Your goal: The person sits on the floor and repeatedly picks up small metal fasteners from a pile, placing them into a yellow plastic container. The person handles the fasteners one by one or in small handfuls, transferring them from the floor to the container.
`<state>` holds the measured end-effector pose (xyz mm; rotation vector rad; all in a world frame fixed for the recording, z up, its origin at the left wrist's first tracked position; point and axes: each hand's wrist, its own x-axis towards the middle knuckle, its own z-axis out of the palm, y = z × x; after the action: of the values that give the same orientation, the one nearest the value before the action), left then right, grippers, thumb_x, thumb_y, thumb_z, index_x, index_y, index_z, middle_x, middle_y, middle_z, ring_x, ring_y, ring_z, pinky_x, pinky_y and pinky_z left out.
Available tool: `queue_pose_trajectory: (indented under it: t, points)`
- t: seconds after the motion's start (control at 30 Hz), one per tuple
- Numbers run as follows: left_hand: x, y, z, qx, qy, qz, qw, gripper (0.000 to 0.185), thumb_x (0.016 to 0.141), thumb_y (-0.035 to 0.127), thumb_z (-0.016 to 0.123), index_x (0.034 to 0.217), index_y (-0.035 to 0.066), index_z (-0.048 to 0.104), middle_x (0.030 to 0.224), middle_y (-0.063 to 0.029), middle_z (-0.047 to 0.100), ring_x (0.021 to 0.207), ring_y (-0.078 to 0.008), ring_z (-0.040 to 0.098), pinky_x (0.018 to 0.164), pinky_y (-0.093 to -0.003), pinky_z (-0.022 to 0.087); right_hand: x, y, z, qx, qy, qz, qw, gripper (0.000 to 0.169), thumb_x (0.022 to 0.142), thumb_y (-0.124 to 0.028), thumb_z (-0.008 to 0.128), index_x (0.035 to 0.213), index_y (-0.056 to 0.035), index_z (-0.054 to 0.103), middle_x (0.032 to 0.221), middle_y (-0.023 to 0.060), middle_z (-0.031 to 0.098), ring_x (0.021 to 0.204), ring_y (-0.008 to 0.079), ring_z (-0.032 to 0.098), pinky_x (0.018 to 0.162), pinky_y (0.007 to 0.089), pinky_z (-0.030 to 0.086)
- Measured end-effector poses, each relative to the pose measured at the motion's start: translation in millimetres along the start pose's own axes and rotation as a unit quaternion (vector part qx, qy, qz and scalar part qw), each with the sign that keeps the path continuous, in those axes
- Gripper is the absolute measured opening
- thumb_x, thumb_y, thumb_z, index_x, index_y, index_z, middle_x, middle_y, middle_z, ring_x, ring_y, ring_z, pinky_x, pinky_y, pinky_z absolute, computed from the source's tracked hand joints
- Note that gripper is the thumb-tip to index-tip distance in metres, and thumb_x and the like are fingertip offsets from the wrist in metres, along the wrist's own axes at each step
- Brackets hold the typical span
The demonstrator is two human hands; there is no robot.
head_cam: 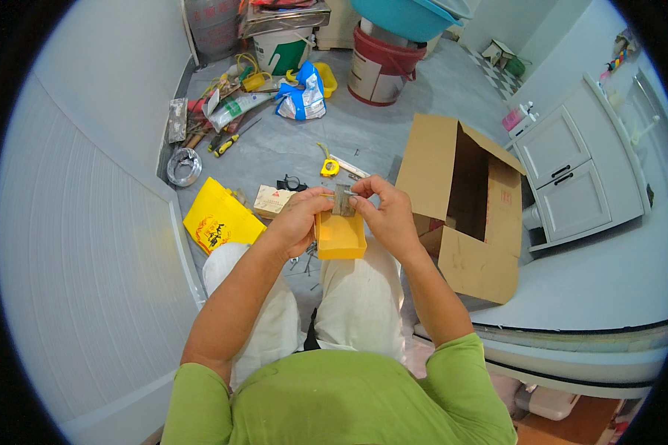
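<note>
My left hand [303,214] grips the left side of a small yellow plastic box [341,253] held above my knees. A thin orange stick [327,195] shows at its fingertips. Against the box's far end is a grey-brown ridged bundle [343,201]; whether it is wound cord or a strip of fasteners I cannot tell. My right hand [387,208] pinches a small pale grey piece [353,193] at the bundle's right edge. Part of the bundle is hidden by my fingers. Loose nails or screws [309,261] lie on the floor between my knees.
A cardboard box [479,261] with raised flaps stands at my right. Ahead lie a tape measure [329,167], a small carton [273,201], a yellow bag [217,219], a wire coil [184,167] and a screwdriver [226,146]. Farther off are a red bucket [374,72] and a blue-white bag [303,100].
</note>
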<state>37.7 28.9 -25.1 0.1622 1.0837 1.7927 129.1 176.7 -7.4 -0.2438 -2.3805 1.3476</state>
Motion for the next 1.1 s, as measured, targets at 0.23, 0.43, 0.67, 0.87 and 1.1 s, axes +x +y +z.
queue_pose_trajectory:
  t: [0.23, 0.43, 0.67, 0.87, 1.1]
  points:
    - [-1.1, 1.4, -0.2, -0.006, -0.010, 0.013, 1.000, 0.021, 0.087, 0.009, 0.045, 0.106, 0.000, 0.048, 0.097, -0.0094, 0.058, 0.086, -0.0166, 0.061, 0.074, -0.0289, 0.052, 1.9, -0.5, -1.4, 0.000, 0.002, -0.011, 1.000, 0.013, 0.075, -0.007, 0.064, 0.085, -0.0015, 0.060, 0.082, 0.0035, 0.058, 0.079, 0.0126, 0.053, 0.071, 0.0253, 0.042]
    - [-1.1, 1.3, -2.1, -0.012, -0.015, 0.021, 1.000, 0.021, 0.087, 0.009, 0.045, 0.106, 0.000, 0.048, 0.097, -0.0097, 0.058, 0.087, -0.0169, 0.061, 0.075, -0.0291, 0.052, 2.1, -2.8, 0.4, -0.014, 0.012, 0.005, 1.000, 0.020, 0.073, -0.009, 0.066, 0.091, -0.0026, 0.060, 0.087, 0.0038, 0.057, 0.080, 0.0141, 0.053, 0.068, 0.0262, 0.042]
    - [-2.9, 2.3, -0.8, -0.006, -0.022, 0.008, 1.000, 0.022, 0.087, 0.009, 0.047, 0.107, 0.001, 0.047, 0.097, -0.0098, 0.057, 0.087, -0.0169, 0.060, 0.075, -0.0295, 0.052, 4.1, 13.5, 7.6, 0.144, -0.027, 0.083, 0.986, 0.026, 0.078, -0.011, 0.065, 0.101, -0.0014, 0.057, 0.086, 0.0042, 0.058, 0.076, 0.0109, 0.055, 0.067, 0.0253, 0.046]
    - [-4.4, 2.6, 2.1, -0.044, -0.030, 0.004, 0.999, 0.023, 0.086, 0.010, 0.049, 0.107, 0.003, 0.046, 0.098, -0.0096, 0.057, 0.088, -0.0177, 0.060, 0.076, -0.0307, 0.052, 6.3, 11.6, 8.9, 0.194, -0.036, 0.114, 0.974, 0.023, 0.080, -0.008, 0.063, 0.101, 0.0004, 0.057, 0.081, 0.0019, 0.058, 0.073, 0.0082, 0.053, 0.066, 0.0233, 0.045]
    - [-3.4, 1.4, 1.7, -0.033, -0.009, -0.016, 0.999, 0.023, 0.085, 0.008, 0.051, 0.107, 0.003, 0.046, 0.099, -0.0099, 0.057, 0.088, -0.0188, 0.061, 0.075, -0.0318, 0.053, 7.6, 24.9, 15.8, 0.190, -0.017, 0.098, 0.977, 0.022, 0.079, -0.008, 0.064, 0.099, -0.0006, 0.056, 0.081, 0.0012, 0.057, 0.072, 0.0076, 0.053, 0.065, 0.0229, 0.045]
